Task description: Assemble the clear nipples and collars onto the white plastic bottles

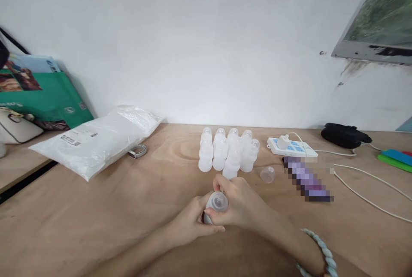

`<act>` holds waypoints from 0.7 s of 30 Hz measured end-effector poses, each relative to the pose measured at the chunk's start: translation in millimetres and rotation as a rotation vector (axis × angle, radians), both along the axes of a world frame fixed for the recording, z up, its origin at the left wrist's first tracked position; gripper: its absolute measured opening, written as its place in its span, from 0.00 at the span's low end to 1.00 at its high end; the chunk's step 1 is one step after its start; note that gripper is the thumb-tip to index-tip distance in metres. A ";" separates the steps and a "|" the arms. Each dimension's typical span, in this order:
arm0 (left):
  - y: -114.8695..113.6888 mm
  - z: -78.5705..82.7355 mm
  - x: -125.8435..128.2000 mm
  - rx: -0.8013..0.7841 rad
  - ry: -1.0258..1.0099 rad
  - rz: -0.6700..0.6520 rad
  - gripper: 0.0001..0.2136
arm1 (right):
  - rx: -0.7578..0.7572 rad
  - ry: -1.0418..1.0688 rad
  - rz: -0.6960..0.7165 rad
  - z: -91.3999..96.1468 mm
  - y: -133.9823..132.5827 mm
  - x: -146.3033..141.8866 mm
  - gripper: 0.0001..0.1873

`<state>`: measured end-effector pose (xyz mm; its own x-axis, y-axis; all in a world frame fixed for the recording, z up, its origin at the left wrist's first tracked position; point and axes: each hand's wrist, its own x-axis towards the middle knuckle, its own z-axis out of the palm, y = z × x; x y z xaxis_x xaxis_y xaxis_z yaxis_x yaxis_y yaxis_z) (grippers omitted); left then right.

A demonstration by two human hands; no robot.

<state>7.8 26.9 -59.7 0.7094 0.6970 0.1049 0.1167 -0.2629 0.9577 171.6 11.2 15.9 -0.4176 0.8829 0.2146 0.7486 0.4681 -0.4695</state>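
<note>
Both my hands meet over a small translucent white bottle (217, 203) just above the wooden table (96, 212). My left hand (189, 222) grips the bottle's body from the left. My right hand (240, 203), with a pale bead bracelet (323, 253) on its wrist, closes its fingers over the bottle's cap end. Just behind them stands a cluster of several similar white bottles (227, 153). A loose clear cap (267, 174) lies to the right of that cluster.
A big white plastic bag (96, 137) lies at the left with a coiled cable (137, 151) beside it. A power strip (291, 146), white cords (370, 187), a blurred-out object (307, 179) and a black item (344, 134) are on the right. Green packaging (41, 97) leans on the wall.
</note>
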 end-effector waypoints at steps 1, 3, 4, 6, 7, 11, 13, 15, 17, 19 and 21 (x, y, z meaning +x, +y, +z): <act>0.1 1.3 0.2 -0.006 0.001 0.003 0.10 | 0.012 0.003 0.042 -0.9 2.3 2.0 0.15; 0.4 2.3 0.5 -0.021 0.003 0.001 0.10 | 0.022 0.005 0.136 -0.5 7.1 7.5 0.16; 0.5 1.8 0.6 -0.025 0.005 -0.004 0.10 | 0.005 0.006 0.196 1.4 9.7 10.6 0.16; 0.7 -1.1 0.5 -0.012 0.005 -0.005 0.10 | -0.059 0.005 0.334 9.1 15.5 17.0 0.15; 0.7 -3.1 0.3 0.001 0.004 0.001 0.11 | -0.094 0.006 0.407 14.4 18.9 20.1 0.14; 0.3 -9.6 -0.7 0.031 0.014 0.011 0.14 | -0.240 0.003 0.678 36.4 33.2 31.5 0.12; -0.1 -8.8 -0.6 0.039 0.014 -0.003 0.15 | -0.301 -0.022 0.735 43.9 36.7 36.5 0.12; -0.6 -5.6 0.2 0.048 0.007 -0.009 0.14 | -0.300 -0.041 0.668 47.8 34.0 39.3 0.18; -1.2 -1.9 1.3 0.039 0.009 -0.016 0.12 | -0.233 -0.086 0.483 48.4 24.8 37.6 0.27; -1.4 0.4 2.3 0.019 0.007 -0.024 0.12 | -0.131 -0.207 0.279 46.2 12.1 29.8 0.31; -1.0 0.3 2.7 0.019 0.001 -0.024 0.12 | -0.038 -0.378 0.151 41.8 0.7 17.0 0.27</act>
